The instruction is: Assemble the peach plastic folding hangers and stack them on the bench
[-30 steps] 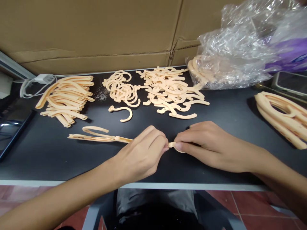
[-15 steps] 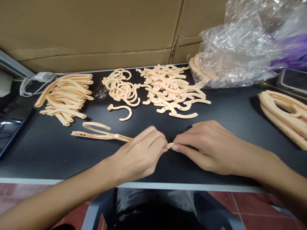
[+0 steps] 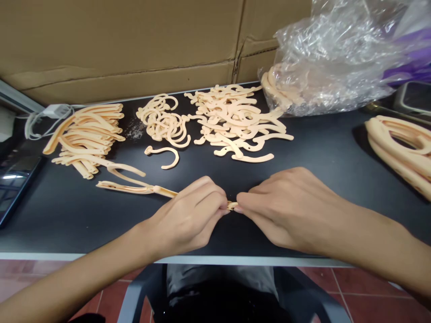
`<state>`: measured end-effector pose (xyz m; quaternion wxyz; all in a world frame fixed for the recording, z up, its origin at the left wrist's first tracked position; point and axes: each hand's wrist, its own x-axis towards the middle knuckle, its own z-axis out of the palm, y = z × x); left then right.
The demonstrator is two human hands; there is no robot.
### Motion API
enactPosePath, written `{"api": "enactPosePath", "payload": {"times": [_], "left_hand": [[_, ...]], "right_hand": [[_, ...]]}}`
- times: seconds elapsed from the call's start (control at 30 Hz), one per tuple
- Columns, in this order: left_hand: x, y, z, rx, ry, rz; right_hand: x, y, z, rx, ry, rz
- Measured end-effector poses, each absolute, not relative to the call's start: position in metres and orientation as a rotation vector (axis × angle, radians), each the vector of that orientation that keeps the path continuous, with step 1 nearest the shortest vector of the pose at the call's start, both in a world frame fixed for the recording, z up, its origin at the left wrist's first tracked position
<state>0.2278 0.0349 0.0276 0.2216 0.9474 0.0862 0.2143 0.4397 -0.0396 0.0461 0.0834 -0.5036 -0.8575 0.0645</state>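
Observation:
My left hand (image 3: pixel 190 217) is closed in a pinch on the end of a long peach plastic hanger arm (image 3: pixel 129 187) that lies flat on the black table (image 3: pixel 319 157) and stretches to the left. My right hand (image 3: pixel 286 206) is closed too, pinching a small peach plastic piece (image 3: pixel 231 205) against that arm's end. The fingertips of both hands meet at the joint, and most of the small piece is hidden under them.
Behind my hands lie a loose hook (image 3: pixel 163 154), a heap of hooks (image 3: pixel 163 122), a heap of curved pieces (image 3: pixel 237 121) and a stack of long arms (image 3: pixel 87 137). A clear plastic bag (image 3: pixel 333 63) and finished hangers (image 3: pixel 400 148) sit right; cardboard boxes (image 3: pixel 134 45) stand behind.
My hands have closed in a little on the joint, so less of the small piece shows. The view has shifted slightly; the hanger arm stays on the table.

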Motion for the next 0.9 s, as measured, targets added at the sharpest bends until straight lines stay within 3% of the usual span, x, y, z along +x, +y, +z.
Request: {"api": "enactPosePath", "payload": {"times": [0.57, 0.9], "left_hand": [[0.231, 0.035, 0.036, 2.476, 0.307, 0.56], [0.228, 0.032, 0.039, 2.319, 0.453, 0.582]], "right_hand": [[0.429, -0.039, 0.055, -1.488, -2.643, 0.258], [0.429, -0.048, 0.044, -1.312, -2.582, 0.008]]}}
